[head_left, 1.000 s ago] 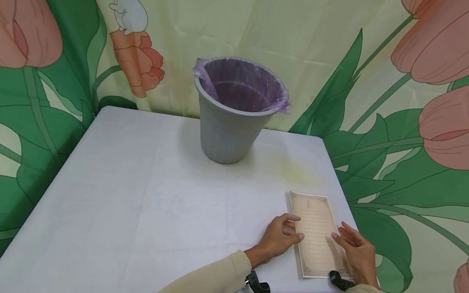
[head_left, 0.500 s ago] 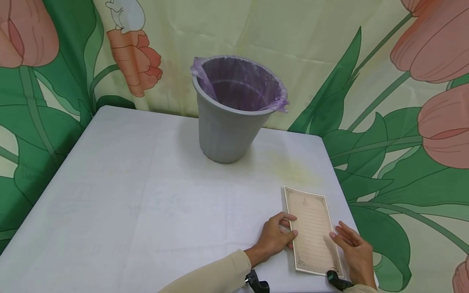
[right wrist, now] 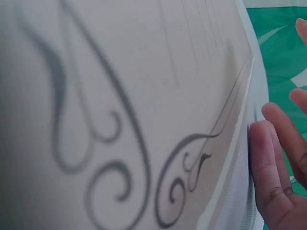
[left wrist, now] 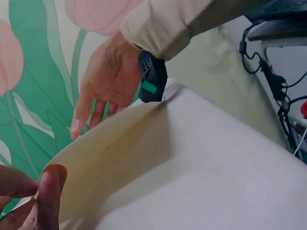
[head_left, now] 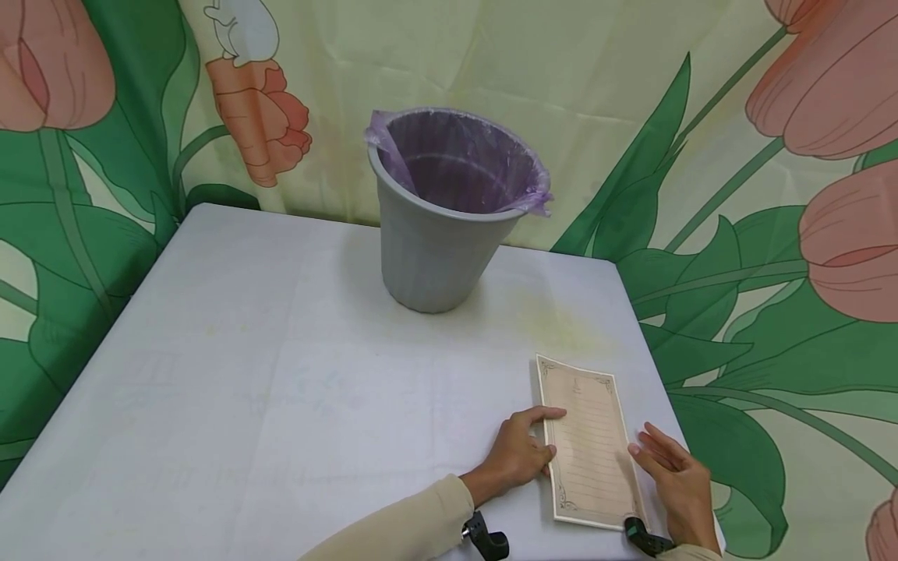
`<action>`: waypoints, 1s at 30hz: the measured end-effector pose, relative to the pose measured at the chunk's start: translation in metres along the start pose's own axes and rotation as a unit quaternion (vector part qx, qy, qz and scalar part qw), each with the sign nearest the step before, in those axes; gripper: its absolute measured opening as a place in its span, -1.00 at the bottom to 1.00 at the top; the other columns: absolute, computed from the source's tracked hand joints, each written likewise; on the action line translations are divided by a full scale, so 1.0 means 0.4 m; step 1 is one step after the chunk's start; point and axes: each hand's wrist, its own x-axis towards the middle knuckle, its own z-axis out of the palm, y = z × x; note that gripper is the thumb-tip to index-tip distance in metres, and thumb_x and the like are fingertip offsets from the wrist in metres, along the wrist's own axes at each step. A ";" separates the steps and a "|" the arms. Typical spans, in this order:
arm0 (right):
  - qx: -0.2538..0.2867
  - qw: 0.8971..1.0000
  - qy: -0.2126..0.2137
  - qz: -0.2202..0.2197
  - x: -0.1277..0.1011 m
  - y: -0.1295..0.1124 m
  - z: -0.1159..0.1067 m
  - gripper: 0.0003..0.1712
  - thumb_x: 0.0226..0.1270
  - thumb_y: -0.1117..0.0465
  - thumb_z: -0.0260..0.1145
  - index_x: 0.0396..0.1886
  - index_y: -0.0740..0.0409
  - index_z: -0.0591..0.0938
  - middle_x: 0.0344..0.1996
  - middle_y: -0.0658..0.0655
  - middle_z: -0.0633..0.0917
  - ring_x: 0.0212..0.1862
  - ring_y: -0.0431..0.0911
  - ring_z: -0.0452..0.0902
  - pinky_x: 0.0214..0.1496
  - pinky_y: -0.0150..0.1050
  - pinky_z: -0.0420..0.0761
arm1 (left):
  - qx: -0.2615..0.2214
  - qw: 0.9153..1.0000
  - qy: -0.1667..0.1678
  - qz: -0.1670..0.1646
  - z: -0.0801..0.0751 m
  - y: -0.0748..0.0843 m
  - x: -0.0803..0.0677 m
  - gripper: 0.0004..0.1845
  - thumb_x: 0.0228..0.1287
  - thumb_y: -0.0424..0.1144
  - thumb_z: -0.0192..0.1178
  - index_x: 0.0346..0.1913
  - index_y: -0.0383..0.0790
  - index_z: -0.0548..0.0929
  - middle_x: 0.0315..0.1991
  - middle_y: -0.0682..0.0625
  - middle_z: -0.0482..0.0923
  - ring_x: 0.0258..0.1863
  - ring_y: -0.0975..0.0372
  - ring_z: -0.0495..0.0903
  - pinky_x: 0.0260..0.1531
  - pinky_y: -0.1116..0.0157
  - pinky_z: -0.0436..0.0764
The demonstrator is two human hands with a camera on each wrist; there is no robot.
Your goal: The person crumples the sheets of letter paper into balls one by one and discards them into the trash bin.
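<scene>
A beige lined sheet of paper (head_left: 589, 452) with an ornate border stands slightly raised at the right front of the table. My left hand (head_left: 517, 450) pinches its left edge between thumb and fingers; the left wrist view shows this grip at its lower left, with the paper (left wrist: 91, 163) curving away. Beside the right edge is my right hand (head_left: 677, 487), its fingers loosely spread. In the right wrist view the right hand's fingers (right wrist: 273, 163) are next to the paper (right wrist: 144, 72), and whether they touch it I cannot tell.
A grey bin (head_left: 438, 257) lined with a purple bag (head_left: 463, 171) stands at the back of the white-covered table (head_left: 210, 374). A printed tulip curtain (head_left: 561, 70) hangs behind. Black cables (left wrist: 280, 96) hang beyond the table edge in the left wrist view.
The paper has shifted left and lifted a little, with my left hand moving left and its pinch now firmer on the edge. My right hand has drifted slightly left, staying loosely spread.
</scene>
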 end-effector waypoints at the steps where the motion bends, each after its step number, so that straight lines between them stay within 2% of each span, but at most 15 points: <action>1: 0.000 1.000 -0.004 0.000 0.000 -0.001 0.001 -0.13 0.29 0.06 0.63 0.56 -0.02 0.50 -0.21 -0.57 0.64 -0.18 -0.61 0.59 -0.14 -0.71 0.49 | -0.003 1.000 -0.006 0.001 -0.004 0.001 0.000 -0.32 0.29 -0.67 0.25 0.42 -0.10 0.59 -0.43 -0.22 0.80 -0.72 0.30 0.64 -0.73 0.48 0.37; 4: -0.006 1.000 -0.022 -0.005 -0.002 -0.005 0.007 -0.12 0.29 0.04 0.63 0.57 0.00 0.48 -0.18 -0.57 0.65 -0.18 -0.62 0.62 -0.15 -0.72 0.50 | -0.020 0.999 -0.029 0.004 -0.016 0.007 0.000 -0.23 0.27 -0.72 0.21 0.48 -0.08 0.52 -0.31 -0.29 0.83 -0.63 0.29 0.69 -0.68 0.42 0.54; 6: -0.006 0.999 -0.034 -0.008 -0.003 -0.009 0.012 -0.12 0.31 0.05 0.61 0.58 0.00 0.47 -0.15 -0.56 0.66 -0.17 -0.61 0.63 -0.14 -0.72 0.53 | -0.036 0.998 -0.048 0.009 -0.025 0.011 -0.001 -0.19 0.25 -0.74 0.17 0.53 -0.08 0.47 -0.07 -0.30 0.82 -0.50 0.29 0.75 -0.61 0.34 0.67; 8: -0.005 0.999 -0.045 -0.013 -0.005 -0.014 0.018 -0.12 0.32 0.05 0.61 0.58 0.01 0.47 -0.12 -0.54 0.66 -0.15 -0.59 0.64 -0.13 -0.69 0.56 | -0.052 0.996 -0.067 0.015 -0.034 0.017 -0.002 -0.15 0.24 -0.75 0.14 0.56 -0.08 0.43 0.18 -0.28 0.73 -0.33 0.28 0.79 -0.52 0.24 0.77; 10: -0.009 0.998 -0.054 -0.016 -0.007 -0.020 0.025 -0.13 0.32 0.01 0.60 0.58 -0.02 0.47 -0.10 -0.53 0.67 -0.14 -0.59 0.63 -0.10 -0.66 0.58 | -0.062 0.994 -0.083 0.020 -0.045 0.024 -0.004 -0.12 0.24 -0.75 0.10 0.59 -0.06 0.39 0.31 -0.26 0.64 -0.22 0.27 0.79 -0.48 0.20 0.79; 12: -0.015 0.998 -0.066 -0.018 -0.010 -0.028 0.032 -0.11 0.32 -0.04 0.60 0.59 -0.05 0.46 -0.05 -0.49 0.67 -0.12 -0.59 0.62 0.11 -0.49 0.63 | -0.072 0.993 -0.094 0.024 -0.055 0.031 -0.007 -0.10 0.22 -0.74 0.07 0.60 -0.03 0.38 0.34 -0.25 0.62 -0.14 0.26 0.79 -0.46 0.21 0.79; 14: -0.030 0.997 -0.075 -0.022 -0.014 -0.036 0.040 -0.09 0.31 -0.12 0.59 0.60 -0.09 0.46 0.06 -0.39 0.69 -0.11 -0.60 0.60 0.14 -0.44 0.61 | -0.080 0.991 -0.102 0.027 -0.065 0.038 -0.010 -0.09 0.22 -0.75 0.04 0.59 0.01 0.39 0.35 -0.23 0.60 -0.09 0.25 0.79 -0.41 0.25 0.79; 16: -0.038 0.995 -0.091 -0.021 -0.016 -0.044 0.047 -0.07 0.31 -0.17 0.57 0.61 -0.12 0.43 0.26 -0.18 0.70 -0.09 -0.60 0.59 0.13 -0.43 0.60 | -0.092 0.990 -0.104 0.031 -0.075 0.046 -0.015 -0.08 0.21 -0.76 0.02 0.58 0.04 0.40 0.36 -0.23 0.59 -0.01 0.22 0.79 -0.33 0.28 0.80; 18: -0.041 0.993 -0.105 -0.024 -0.020 -0.050 0.055 -0.05 0.31 -0.20 0.56 0.63 -0.14 0.41 0.43 0.06 0.62 -0.08 -0.59 0.58 0.08 -0.46 0.61 | -0.103 0.988 -0.106 0.034 -0.086 0.054 -0.019 -0.07 0.19 -0.77 0.00 0.57 0.05 0.42 0.39 -0.23 0.57 0.07 0.18 0.77 -0.22 0.27 0.81; 19: -0.042 0.992 -0.114 -0.024 -0.021 -0.053 0.059 -0.04 0.32 -0.21 0.54 0.64 -0.15 0.39 0.50 0.16 0.55 -0.07 -0.59 0.58 -0.01 -0.55 0.55 | -0.109 0.988 -0.107 0.037 -0.091 0.058 -0.020 -0.06 0.18 -0.77 0.00 0.57 0.05 0.42 0.40 -0.24 0.55 0.10 0.15 0.77 -0.17 0.25 0.82; 21: -0.033 0.991 -0.130 -0.027 -0.025 -0.059 0.067 -0.03 0.34 -0.21 0.53 0.66 -0.15 0.36 0.57 0.27 0.44 -0.05 -0.57 0.59 -0.02 -0.55 0.59 | -0.119 0.986 -0.108 0.040 -0.101 0.064 -0.023 -0.05 0.16 -0.78 -0.02 0.57 0.05 0.42 0.42 -0.24 0.53 0.14 0.11 0.76 -0.10 0.22 0.82; 25: 0.000 0.989 -0.139 -0.040 -0.035 -0.070 0.085 -0.07 0.38 -0.16 0.51 0.66 -0.15 0.36 0.49 0.23 0.50 -0.01 -0.51 0.64 0.04 -0.49 0.68 | -0.128 0.984 -0.109 0.050 -0.121 0.069 -0.025 -0.04 0.16 -0.78 -0.02 0.58 0.04 0.40 0.46 -0.23 0.50 0.18 0.07 0.75 -0.03 0.19 0.81; 28: 0.029 0.990 -0.129 -0.048 -0.040 -0.075 0.094 -0.10 0.36 -0.09 0.55 0.63 -0.13 0.41 0.30 -0.02 0.61 0.01 -0.44 0.67 0.04 -0.48 0.70 | -0.121 0.986 -0.102 0.055 -0.135 0.070 -0.028 -0.04 0.15 -0.78 -0.03 0.59 0.05 0.40 0.47 -0.23 0.49 0.19 0.07 0.74 -0.03 0.19 0.81; 30: 0.045 0.989 -0.127 -0.053 -0.042 -0.078 0.097 -0.13 0.36 -0.03 0.56 0.61 -0.12 0.43 0.19 -0.14 0.61 0.04 -0.40 0.67 0.04 -0.49 0.68 | -0.113 0.987 -0.095 0.056 -0.143 0.069 -0.032 -0.04 0.16 -0.77 -0.03 0.59 0.05 0.39 0.47 -0.24 0.49 0.18 0.08 0.75 -0.03 0.20 0.81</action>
